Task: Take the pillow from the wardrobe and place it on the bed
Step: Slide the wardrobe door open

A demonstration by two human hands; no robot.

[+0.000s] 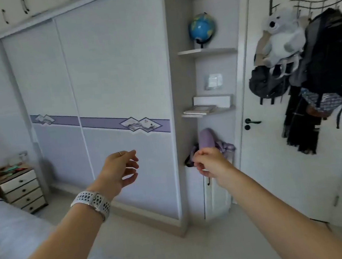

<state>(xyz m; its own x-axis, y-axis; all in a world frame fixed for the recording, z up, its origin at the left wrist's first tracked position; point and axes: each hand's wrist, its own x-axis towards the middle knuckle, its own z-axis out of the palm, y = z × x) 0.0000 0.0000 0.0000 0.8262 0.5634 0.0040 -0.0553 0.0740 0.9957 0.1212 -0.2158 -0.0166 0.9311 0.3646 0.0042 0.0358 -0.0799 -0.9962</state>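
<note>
At the lower left of the frame lies the bed [9,235], its pale cover running under the left forearm; that is where the pillow must end up. The pillow itself is not in view. By my reading it sits behind the closed sliding doors of the wardrobe [94,91], which fills the middle of the frame, straight ahead of both hands.

The left hand [120,171], with a white watch band [92,203] on the wrist, reaches forward in front of the right-hand door panel, fingers loosely spread and curled, holding nothing. It looks the nearer hand to the seam between the two doors, so sliding a panel aside would likely fall to it.

Further right, the right hand [211,164] is raised in front of the narrow shelf unit [213,110] beside the wardrobe, fingers curled in toward the thumb; whether it pinches anything I cannot tell.
</note>
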